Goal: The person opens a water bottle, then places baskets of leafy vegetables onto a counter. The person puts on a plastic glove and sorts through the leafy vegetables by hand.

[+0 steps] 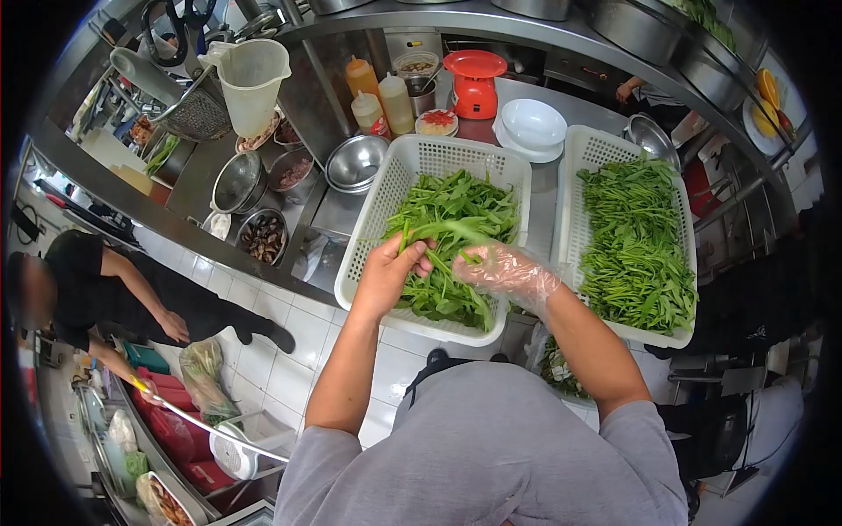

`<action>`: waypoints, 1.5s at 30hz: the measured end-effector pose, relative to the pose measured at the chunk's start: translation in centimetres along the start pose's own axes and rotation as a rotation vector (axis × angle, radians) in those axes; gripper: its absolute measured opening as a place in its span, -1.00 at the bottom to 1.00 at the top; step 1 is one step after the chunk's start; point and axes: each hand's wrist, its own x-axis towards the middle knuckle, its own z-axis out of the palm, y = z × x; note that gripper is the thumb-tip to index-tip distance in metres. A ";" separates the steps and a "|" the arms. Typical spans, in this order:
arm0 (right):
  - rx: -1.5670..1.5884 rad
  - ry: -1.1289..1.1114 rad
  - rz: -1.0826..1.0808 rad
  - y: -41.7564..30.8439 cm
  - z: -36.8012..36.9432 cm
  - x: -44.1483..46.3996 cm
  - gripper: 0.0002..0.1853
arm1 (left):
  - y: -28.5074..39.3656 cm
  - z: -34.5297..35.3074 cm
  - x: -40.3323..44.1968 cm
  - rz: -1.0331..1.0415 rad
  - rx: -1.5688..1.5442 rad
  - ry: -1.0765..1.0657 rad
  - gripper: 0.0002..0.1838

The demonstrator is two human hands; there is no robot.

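My bare left hand (pixel 397 266) is closed, with green stems pinched between thumb and fingers. In a clear plastic glove, my right hand (pixel 510 273) is curled around the cut end of a stem. The leafy greens (pixel 452 230) between my hands look like water spinach, and one strand is blurred by motion. Both hands are above a white perforated basket (pixel 368 215), which holds a loose pile of the same greens (pixel 465 197). To the right, a second white basket (pixel 572 180) is filled with shorter pieces, stems and leaves together (pixel 636 245).
Behind the baskets are white bowls (pixel 535 123), a red scale (pixel 474 83), squeeze bottles (pixel 395 103) and steel bowls (pixel 355 162). A metal shelf (pixel 517 24) runs overhead. At left, another person (pixel 123 289) in black stands in the aisle, one hand on a pan-like handle.
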 end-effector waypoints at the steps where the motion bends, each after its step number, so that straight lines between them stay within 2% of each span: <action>1: 0.092 0.025 0.021 -0.2 0.2 -0.2 -0.70 | 0.1 0.1 0.3 0.001 -0.001 0.000 -0.76; 3: 0.184 0.053 0.044 -0.3 0.2 -0.4 -0.71 | 0.1 0.3 0.7 -0.022 -0.085 0.023 -0.80; 5: 0.404 0.070 0.049 -0.1 -0.1 -0.4 -0.70 | -0.1 0.5 1.0 -0.055 -0.055 0.016 -0.81; 10: 0.339 0.115 0.062 -1.3 -0.4 -0.3 -0.73 | -0.8 1.4 1.6 -0.087 0.031 0.000 -0.83; 12: 0.295 0.110 0.061 -1.3 -0.1 0.0 -0.72 | -0.9 1.9 1.7 0.000 0.144 -0.009 -0.86; 13: 0.310 0.131 -0.118 -0.2 0.3 0.5 -0.71 | -0.8 2.1 1.7 -0.002 0.143 -0.010 -0.86; 14: 0.310 0.130 -0.117 -0.3 0.1 0.6 -0.71 | -0.6 2.4 1.7 0.017 0.164 0.006 -0.86; 16: 0.062 0.202 -0.147 -0.5 -0.4 0.7 -0.68 | -0.1 2.9 1.7 0.034 0.184 0.024 -0.87; 19: 0.217 0.236 -0.135 0.5 0.5 1.5 -0.69 | 0.0 3.1 1.8 0.092 0.305 0.022 -0.87; 20: 0.217 0.235 -0.134 0.4 0.6 1.5 -0.69 | -0.4 3.0 1.9 0.189 0.449 0.031 -0.89; 21: 0.097 0.335 -0.093 0.3 0.7 1.5 -0.69 | -0.7 3.0 1.9 0.287 0.594 0.040 -0.91; 22: -0.025 0.434 -0.051 0.2 0.8 1.6 -0.70 | -0.8 3.1 1.8 0.287 0.593 0.043 -0.91; 23: -0.026 0.432 -0.052 0.3 1.0 1.7 -0.70 | -0.6 3.5 1.6 0.389 0.636 0.079 -0.91; 24: 0.190 0.434 -0.122 0.5 1.3 1.9 -0.70 | -0.4 3.7 1.5 0.491 0.679 0.114 -0.89; 25: 0.406 0.434 -0.190 0.6 1.7 2.2 -0.70 | -0.3 3.7 1.5 0.489 0.678 0.113 -0.89; 26: 0.622 0.431 -0.257 0.3 2.0 2.2 -0.69 | -0.2 3.8 1.5 0.508 0.612 0.136 -0.88; 28: 0.605 0.468 -0.210 -0.6 2.3 2.4 -0.72 | -0.4 3.9 1.5 0.523 0.544 0.156 -0.88; 30: 0.780 0.435 -0.111 -2.2 2.5 1.7 -0.77 | -0.8 3.9 1.5 0.508 0.457 0.229 -0.87; 31: 0.694 0.480 0.000 -2.0 2.5 2.1 -0.80 | -1.2 3.7 1.6 0.549 0.480 0.250 -0.87; 34: 0.810 0.525 -0.113 -2.2 3.7 3.0 -0.81 | -1.8 3.4 1.6 0.563 0.409 0.283 -0.88; 36: 0.785 0.528 -0.084 -2.6 3.5 2.9 -0.83 | -2.2 3.0 1.5 0.536 0.446 0.289 -0.88; 38: 0.816 0.586 0.073 -1.5 2.6 3.7 -0.87 | -1.7 3.1 0.8 0.512 0.485 0.295 -0.88; 39: 1.111 0.695 -0.033 -0.1 1.6 4.5 -0.90 | -0.5 3.5 -0.2 0.408 0.218 0.300 -0.89; 40: 1.194 0.695 -0.150 1.7 -0.2 4.7 -0.87 | 0.2 3.6 -0.8 0.303 -0.048 0.303 -0.89; 41: 1.205 0.547 -0.089 3.0 -3.2 4.5 -0.85 | -0.9 1.8 -1.0 0.270 -0.142 0.213 -0.89; 42: 1.113 0.643 -0.067 1.4 -3.9 3.1 -0.86 | -1.3 0.5 -1.1 0.267 -0.146 0.224 -0.89; 43: 1.017 0.734 -0.043 -0.8 -4.6 1.5 -0.86 | -1.6 -0.5 -1.3 0.214 -0.281 0.282 -0.89; 44: 1.007 0.713 -0.034 -1.3 -5.2 0.8 -0.86 | -1.8 -1.5 -1.7 0.166 -0.419 0.348 -0.89; 45: 1.061 0.664 -0.150 -1.2 -5.8 -0.2 -0.85 | -1.8 -2.1 -2.2 0.147 -0.433 0.337 -0.88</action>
